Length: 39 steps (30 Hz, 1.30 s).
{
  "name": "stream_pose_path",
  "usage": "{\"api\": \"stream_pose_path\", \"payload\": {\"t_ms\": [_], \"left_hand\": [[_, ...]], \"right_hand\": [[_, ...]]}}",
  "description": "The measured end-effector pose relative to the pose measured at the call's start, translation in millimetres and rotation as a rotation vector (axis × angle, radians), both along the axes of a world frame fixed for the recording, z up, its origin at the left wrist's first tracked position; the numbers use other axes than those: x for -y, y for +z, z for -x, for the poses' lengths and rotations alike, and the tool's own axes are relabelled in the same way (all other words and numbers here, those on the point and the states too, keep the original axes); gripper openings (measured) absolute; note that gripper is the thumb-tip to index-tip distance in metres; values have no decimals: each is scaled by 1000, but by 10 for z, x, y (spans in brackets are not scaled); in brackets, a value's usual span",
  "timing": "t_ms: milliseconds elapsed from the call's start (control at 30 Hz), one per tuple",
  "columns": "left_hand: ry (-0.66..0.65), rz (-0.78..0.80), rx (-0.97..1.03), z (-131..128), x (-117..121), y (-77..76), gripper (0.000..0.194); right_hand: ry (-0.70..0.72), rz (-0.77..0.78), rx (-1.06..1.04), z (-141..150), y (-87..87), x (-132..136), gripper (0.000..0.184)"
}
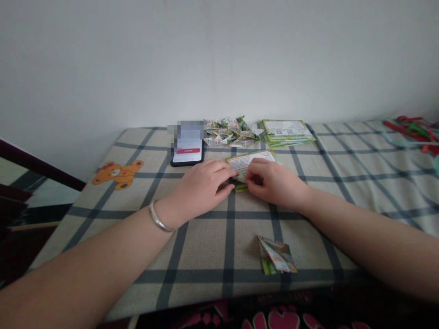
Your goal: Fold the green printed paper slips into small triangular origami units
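A green-edged printed paper leaflet [252,156] lies on the table between my two hands. At its left edge, my left hand [204,185], with a silver bangle on the wrist, has its fingers and thumb closed around the paper. My right hand [270,183] pinches the near part of the same leaflet, its fingers curled and hiding much of it. Closer to me sits a folded paper piece [277,256] of similar print, touched by neither hand.
Against the wall, several folded paper pieces [233,131] lie beside a stack of leaflets [286,130]. A phone [187,153] is left of them. A bear cutout [118,175] lies on the checked tablecloth [202,256]. Coloured strips [416,128] lie far right.
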<state>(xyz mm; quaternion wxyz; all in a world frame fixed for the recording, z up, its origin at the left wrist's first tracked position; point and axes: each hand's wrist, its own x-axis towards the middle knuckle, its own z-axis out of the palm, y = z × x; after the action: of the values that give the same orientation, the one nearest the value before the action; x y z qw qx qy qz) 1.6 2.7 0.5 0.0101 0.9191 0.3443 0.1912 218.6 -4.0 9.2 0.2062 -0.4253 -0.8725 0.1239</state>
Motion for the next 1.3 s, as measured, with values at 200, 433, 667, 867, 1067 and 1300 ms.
{"api": "stream_pose_path", "payload": {"t_ms": [200,433,667,867,1067,1300], "left_hand": [[-4,-52,-7,28,-30,11,17],[61,-77,-44,50,-10,35,15],[2,-82,-60,3,16,16,15],[-58,-113,-29,-19,23,66,18],[-61,-82,4,-22,59,103,23],[-113,-6,18,24,5,87,18]], "right_hand": [[170,56,-105,-81,-45,-114,9],[262,102,-155,-154,38,-121,6],[209,8,-17,-154,62,-64,11],[193,-69,83,-116,72,9,16],[231,62,10,-113,129,34,15],[318,267,-68,-243,189,-79,15]]}}
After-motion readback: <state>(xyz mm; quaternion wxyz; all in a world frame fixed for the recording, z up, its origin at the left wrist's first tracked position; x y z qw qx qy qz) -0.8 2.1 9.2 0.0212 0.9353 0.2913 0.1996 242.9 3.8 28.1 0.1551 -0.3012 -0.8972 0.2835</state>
